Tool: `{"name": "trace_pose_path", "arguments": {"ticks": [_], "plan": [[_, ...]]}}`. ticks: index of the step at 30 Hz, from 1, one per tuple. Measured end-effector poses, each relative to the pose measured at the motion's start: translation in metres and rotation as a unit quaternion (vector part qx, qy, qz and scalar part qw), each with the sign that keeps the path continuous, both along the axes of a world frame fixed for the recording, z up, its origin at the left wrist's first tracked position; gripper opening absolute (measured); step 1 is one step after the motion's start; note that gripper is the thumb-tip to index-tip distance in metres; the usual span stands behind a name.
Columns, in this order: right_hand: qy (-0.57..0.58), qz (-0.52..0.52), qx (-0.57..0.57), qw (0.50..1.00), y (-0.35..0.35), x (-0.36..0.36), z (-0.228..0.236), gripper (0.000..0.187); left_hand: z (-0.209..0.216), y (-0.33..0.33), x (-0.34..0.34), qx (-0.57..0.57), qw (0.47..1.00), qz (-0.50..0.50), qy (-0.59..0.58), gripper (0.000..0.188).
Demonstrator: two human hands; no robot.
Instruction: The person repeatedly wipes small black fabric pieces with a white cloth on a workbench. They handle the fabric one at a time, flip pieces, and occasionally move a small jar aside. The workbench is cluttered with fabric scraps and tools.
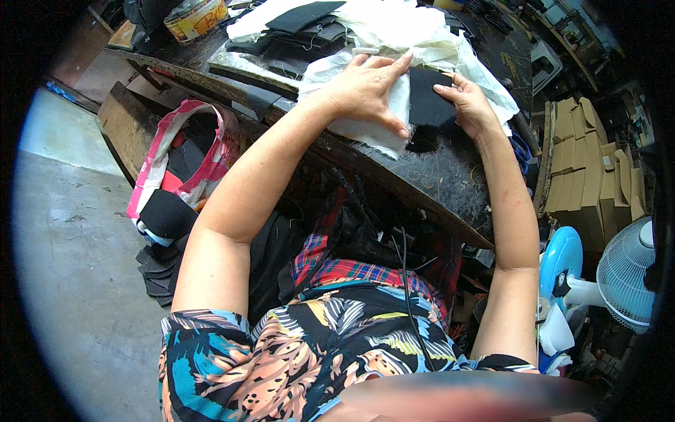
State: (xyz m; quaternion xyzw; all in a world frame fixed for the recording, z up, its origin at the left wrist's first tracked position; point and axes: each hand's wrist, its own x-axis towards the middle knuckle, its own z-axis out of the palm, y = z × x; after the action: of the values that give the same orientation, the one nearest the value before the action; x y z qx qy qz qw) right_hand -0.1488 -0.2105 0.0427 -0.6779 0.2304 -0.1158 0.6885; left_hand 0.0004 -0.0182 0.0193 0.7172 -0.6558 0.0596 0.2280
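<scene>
My right hand [470, 104] pinches the right edge of a flat black fabric piece [429, 98] between thumb and fingers. The piece lies at the right side of a folded white cloth [376, 139]. Across that cloth my left hand [369, 88] is spread, thumb and index finger wide apart, beside the black piece. Its palm hides part of the cloth. A stack of black fabric pieces [302, 35] sits behind it on a larger white sheet [401, 28]. A small dark scrap [423, 139] lies just below the black piece.
The dark, worn workbench [450, 172] ends close to my body. A pink-and-white bag [158, 151] with dark contents stands at the left. A round tub [197, 20] sits at the far left; flat cardboard boxes [576, 162] and a fan [626, 274] are at the right.
</scene>
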Motion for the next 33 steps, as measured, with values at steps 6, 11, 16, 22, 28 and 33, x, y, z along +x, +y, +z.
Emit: {"name": "trace_pose_path", "arguments": {"ticks": [6, 11, 16, 22, 28, 33], "plan": [[0.019, 0.039, -0.023, 0.999, 0.0, 0.001, 0.004, 0.034, 0.004, 0.002, -0.001, -0.007, 1.0, -0.004, 0.003, 0.134], [0.02, 0.041, -0.042, 0.998, -0.003, -0.003, 0.001, 0.035, 0.004, 0.003, -0.002, -0.01, 1.0, -0.007, -0.015, 0.122], [-0.039, 0.002, 0.013, 0.999, -0.008, -0.009, -0.001, 0.037, 0.001, 0.002, -0.001, -0.013, 1.0, -0.006, -0.011, 0.124], [-0.034, 0.023, -0.032, 0.999, -0.001, -0.007, -0.004, 0.037, -0.002, -0.002, 0.002, -0.04, 0.999, -0.01, -0.029, 0.132], [-0.027, 0.012, -0.051, 0.998, -0.005, -0.001, -0.013, 0.036, 0.0, 0.0, 0.001, -0.024, 0.999, -0.008, -0.021, 0.127], [0.004, 0.012, -0.061, 0.998, 0.0, 0.002, -0.006, 0.037, 0.002, 0.001, 0.0, 0.002, 0.999, -0.007, -0.048, 0.118]]}}
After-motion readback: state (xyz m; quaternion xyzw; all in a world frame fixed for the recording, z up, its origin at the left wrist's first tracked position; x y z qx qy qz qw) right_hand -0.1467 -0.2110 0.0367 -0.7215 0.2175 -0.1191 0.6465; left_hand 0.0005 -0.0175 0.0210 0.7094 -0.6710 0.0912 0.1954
